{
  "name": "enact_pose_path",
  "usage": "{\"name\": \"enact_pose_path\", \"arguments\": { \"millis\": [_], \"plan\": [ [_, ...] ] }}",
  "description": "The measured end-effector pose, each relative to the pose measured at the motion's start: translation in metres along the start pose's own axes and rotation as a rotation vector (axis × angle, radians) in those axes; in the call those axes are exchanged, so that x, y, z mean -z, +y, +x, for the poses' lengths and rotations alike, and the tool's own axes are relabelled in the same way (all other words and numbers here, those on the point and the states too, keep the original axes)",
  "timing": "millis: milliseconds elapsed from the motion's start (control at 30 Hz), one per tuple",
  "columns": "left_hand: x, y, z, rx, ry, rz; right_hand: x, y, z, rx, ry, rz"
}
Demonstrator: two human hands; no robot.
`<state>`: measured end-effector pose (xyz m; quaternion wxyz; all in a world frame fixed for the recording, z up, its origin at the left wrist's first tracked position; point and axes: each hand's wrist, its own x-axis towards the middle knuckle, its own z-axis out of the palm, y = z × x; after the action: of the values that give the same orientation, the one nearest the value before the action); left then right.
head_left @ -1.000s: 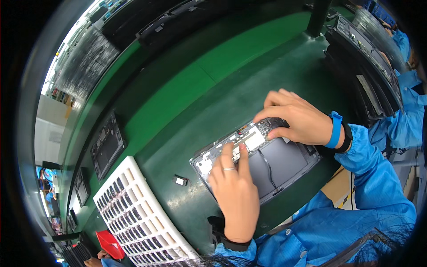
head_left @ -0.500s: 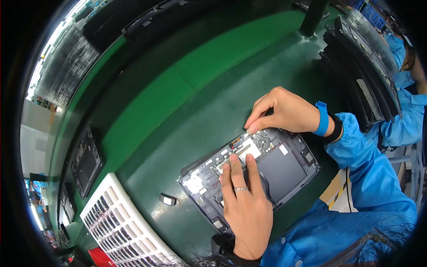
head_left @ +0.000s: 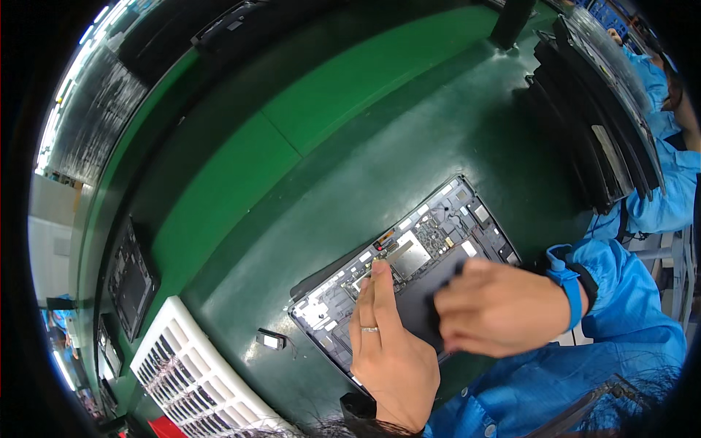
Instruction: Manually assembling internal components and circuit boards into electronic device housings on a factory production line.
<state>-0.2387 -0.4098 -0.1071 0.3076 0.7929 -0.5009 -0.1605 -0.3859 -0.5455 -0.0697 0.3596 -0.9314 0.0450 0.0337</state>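
Observation:
An opened laptop base lies tilted on the green bench, its circuit board and dark flat battery exposed. My left hand, with a ring on one finger, rests over the base. Its fingers are stretched out, the tips on the board's lower left part. A thin greyish strip lies by those fingertips. My right hand, with a blue wrist strap, is over the battery's right side, fingers curled and smeared by motion. Whether it holds anything is hidden.
Left of the base lies a small black part with wires. A white slotted tray holds several dark parts. Another opened base leans at the far left. Dark panels are stacked at right, near a person in blue.
My right hand has left the board's upper edge and come down toward me over the battery. My left fingers have drawn closer together, still on the board.

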Motion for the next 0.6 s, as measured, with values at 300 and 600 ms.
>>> {"name": "enact_pose_path", "arguments": {
  "millis": [300,600],
  "plan": [
    [0.001,0.003,-0.001,-0.036,-0.03,0.092,0.04,0.034,-0.002,-0.271,0.251,-0.369],
    [-0.006,-0.001,-0.006,-0.063,-0.081,0.24,0.028,0.067,0.002,-0.25,0.442,-0.105]
  ]
}}
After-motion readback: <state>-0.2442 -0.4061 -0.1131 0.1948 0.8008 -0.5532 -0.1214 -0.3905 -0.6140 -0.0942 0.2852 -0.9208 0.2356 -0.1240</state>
